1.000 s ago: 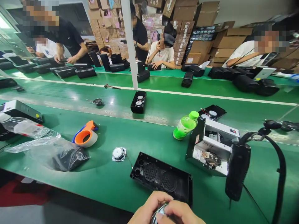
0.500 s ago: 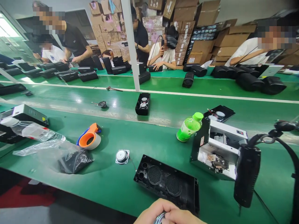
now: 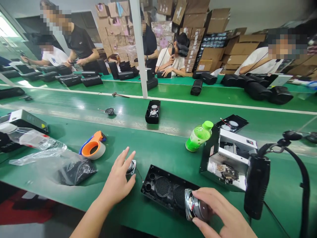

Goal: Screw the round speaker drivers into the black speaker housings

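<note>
A speaker driver [image 3: 196,206] is gripped between the thumb and fingers of my right hand [image 3: 223,211], tilted on its side over the right half of a black speaker housing [image 3: 170,190]. The housing lies with its inside up and shows round grilles, one partly hidden by the driver. My left hand [image 3: 119,177] has its fingers spread above a second speaker driver [image 3: 131,167] on the table, covering much of it. I cannot tell whether the fingers touch it. A thin wire runs from that driver to the housing's left edge.
A green-capped bottle [image 3: 198,136] stands beside an open metal screw-feeder box [image 3: 226,162]. A black electric screwdriver [image 3: 257,186] hangs at the right. An orange tape dispenser [image 3: 92,147] and a plastic bag [image 3: 71,170] lie left. Co-workers sit and stand across the line.
My hands have parted from low in front of me. The right carries a speaker driver over the housing; the left has reached forward and left to the other driver.
</note>
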The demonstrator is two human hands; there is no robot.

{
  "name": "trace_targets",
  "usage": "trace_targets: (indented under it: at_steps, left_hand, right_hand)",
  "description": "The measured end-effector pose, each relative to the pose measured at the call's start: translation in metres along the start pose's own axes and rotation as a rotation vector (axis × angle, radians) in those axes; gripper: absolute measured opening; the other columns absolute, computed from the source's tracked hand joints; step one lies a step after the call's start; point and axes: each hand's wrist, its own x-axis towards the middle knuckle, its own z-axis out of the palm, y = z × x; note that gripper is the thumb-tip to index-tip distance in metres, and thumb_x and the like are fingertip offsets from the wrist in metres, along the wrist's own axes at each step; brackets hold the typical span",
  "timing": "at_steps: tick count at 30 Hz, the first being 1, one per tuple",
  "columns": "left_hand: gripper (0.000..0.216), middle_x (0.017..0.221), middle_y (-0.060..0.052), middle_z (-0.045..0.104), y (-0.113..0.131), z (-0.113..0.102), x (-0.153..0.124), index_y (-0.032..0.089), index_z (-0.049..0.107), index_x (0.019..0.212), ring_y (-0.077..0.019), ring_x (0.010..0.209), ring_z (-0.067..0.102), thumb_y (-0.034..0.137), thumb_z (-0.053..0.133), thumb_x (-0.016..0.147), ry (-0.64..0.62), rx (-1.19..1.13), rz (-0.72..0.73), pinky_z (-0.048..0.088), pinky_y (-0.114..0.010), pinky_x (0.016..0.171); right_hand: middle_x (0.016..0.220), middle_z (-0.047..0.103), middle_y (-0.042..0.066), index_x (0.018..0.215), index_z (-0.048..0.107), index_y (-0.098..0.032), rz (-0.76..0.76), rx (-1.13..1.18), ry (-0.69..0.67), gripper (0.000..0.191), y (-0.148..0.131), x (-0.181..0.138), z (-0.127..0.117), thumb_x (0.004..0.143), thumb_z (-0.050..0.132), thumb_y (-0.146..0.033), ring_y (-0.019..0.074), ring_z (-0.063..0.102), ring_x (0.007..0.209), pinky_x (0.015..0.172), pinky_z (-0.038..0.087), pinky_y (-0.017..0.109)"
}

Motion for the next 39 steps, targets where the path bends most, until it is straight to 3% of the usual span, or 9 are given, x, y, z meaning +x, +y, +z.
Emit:
trace_targets:
  at_steps: [3,6,9,15,24,31,34,37,39]
  left_hand:
    - [0.061,0.175,-0.007,0.047,-0.017,0.020,0.003,0.034,0.066,0.153,-0.0427,0.162,0.041,0.018,0.063,0.094,-0.130,0.044,0.091,0.046,-0.067,0.125]
    - [0.029,0.146,-0.007,0.073,-0.017,0.036,0.000,0.031,0.084,0.118,-0.0417,0.150,0.056,0.023,0.063,0.100,-0.073,0.009,0.071,0.050,-0.066,0.121]
    - [0.025,0.132,-0.007,0.079,-0.018,0.041,-0.001,0.028,0.084,0.103,-0.0355,0.140,0.065,0.029,0.059,0.106,0.003,-0.050,0.025,0.054,-0.058,0.119]
    - [0.029,0.126,-0.012,0.079,-0.028,0.034,-0.001,0.022,0.079,0.114,-0.0282,0.117,0.076,0.041,0.057,0.108,0.205,-0.189,-0.146,0.064,-0.048,0.106]
    - [0.033,0.111,-0.008,0.084,-0.028,0.031,-0.002,0.021,0.075,0.119,-0.0252,0.100,0.081,0.046,0.065,0.101,0.251,-0.342,-0.306,0.067,-0.042,0.095]
    - [0.052,0.120,-0.010,0.079,-0.027,0.035,-0.007,0.019,0.054,0.151,-0.0225,0.096,0.077,0.044,0.062,0.106,0.334,-0.271,-0.344,0.066,-0.040,0.090]
    - [0.038,0.134,-0.013,0.073,-0.030,0.029,-0.007,0.022,0.066,0.140,-0.0252,0.108,0.076,0.042,0.051,0.111,0.265,-0.207,-0.286,0.064,-0.042,0.096]
    - [0.033,0.124,-0.008,0.078,-0.037,0.015,-0.010,0.027,0.080,0.112,-0.0277,0.114,0.075,0.043,0.051,0.110,0.081,-0.160,-0.185,0.061,-0.043,0.102]
    - [0.030,0.125,-0.005,0.079,-0.042,0.003,-0.015,0.031,0.081,0.117,-0.0280,0.115,0.075,0.045,0.056,0.108,-0.032,-0.139,-0.140,0.061,-0.043,0.102]
  right_hand:
    - [0.134,0.075,0.006,0.138,0.064,-0.033,0.046,-0.034,-0.119,0.037,0.001,0.010,0.003,0.102,0.067,-0.027,0.0182,0.083,0.103,0.086,0.069,0.019]
    - [0.136,0.074,0.004,0.143,0.062,-0.036,0.045,-0.125,-0.180,0.042,0.004,0.014,0.011,0.102,0.067,-0.030,0.0193,0.083,0.099,0.083,0.071,0.026]
    - [0.134,0.076,0.004,0.145,0.061,-0.036,0.006,-0.206,-0.209,0.047,0.013,0.016,0.020,0.099,0.072,-0.032,0.0225,0.083,0.100,0.081,0.073,0.032]
    - [0.130,0.080,0.004,0.143,0.062,-0.030,-0.059,-0.394,-0.273,0.061,0.020,0.020,0.036,0.087,0.086,-0.021,0.0287,0.082,0.107,0.086,0.075,0.045]
    - [0.121,0.081,0.006,0.135,0.068,-0.026,-0.081,-0.454,-0.293,0.063,0.013,0.028,0.045,0.078,0.092,-0.015,0.0313,0.082,0.095,0.074,0.074,0.050]
    - [0.126,0.082,0.005,0.137,0.071,-0.027,-0.085,-0.459,-0.309,0.065,0.013,0.031,0.042,0.077,0.095,-0.019,0.0318,0.083,0.100,0.078,0.075,0.048]
    - [0.134,0.080,0.006,0.145,0.066,-0.029,-0.069,-0.456,-0.315,0.070,0.013,0.028,0.039,0.080,0.092,-0.019,0.0316,0.083,0.107,0.085,0.075,0.047]
    - [0.143,0.076,0.006,0.151,0.060,-0.032,-0.063,-0.445,-0.306,0.069,0.015,0.019,0.035,0.088,0.085,-0.023,0.0304,0.081,0.115,0.090,0.075,0.045]
    - [0.146,0.074,0.005,0.152,0.058,-0.034,-0.083,-0.420,-0.283,0.062,0.018,0.013,0.032,0.094,0.078,-0.026,0.0292,0.080,0.118,0.091,0.075,0.045]
